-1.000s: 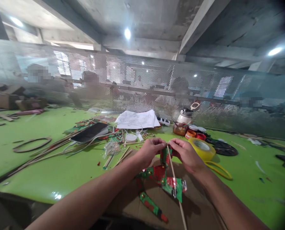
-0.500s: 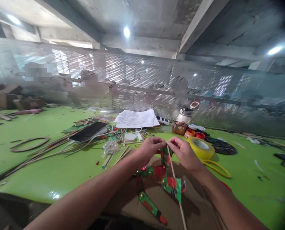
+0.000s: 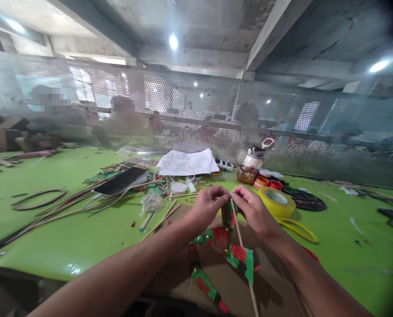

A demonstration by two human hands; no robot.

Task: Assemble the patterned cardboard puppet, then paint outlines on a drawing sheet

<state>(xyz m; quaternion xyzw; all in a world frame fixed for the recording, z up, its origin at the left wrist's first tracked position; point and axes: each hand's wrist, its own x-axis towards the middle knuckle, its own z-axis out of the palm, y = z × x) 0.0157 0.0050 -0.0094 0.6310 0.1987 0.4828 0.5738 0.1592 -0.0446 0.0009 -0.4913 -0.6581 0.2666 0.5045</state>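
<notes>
A jointed puppet, painted in red and green patches with brass fasteners at its joints, hangs below my fingers. A thin wooden stick runs down along it, past a green flap at its side. My left hand is closed in a pinch at the puppet's upper end. Close against it, my right hand pinches the top of the stick. The fingertips nearly meet, and they hide the exact spot where stick and puppet come together. Under the puppet lies a brown cardboard sheet.
Right of my hands are a roll of yellow tape, a yellow ring and paint pots. Leftward lie a phone with a cable, sticks and a bag of fasteners. Paper sheets lie before a perforated screen.
The puppet's lower pieces and the green flap have swung slightly down and right. Both hands keep their pinch in almost the same place.
</notes>
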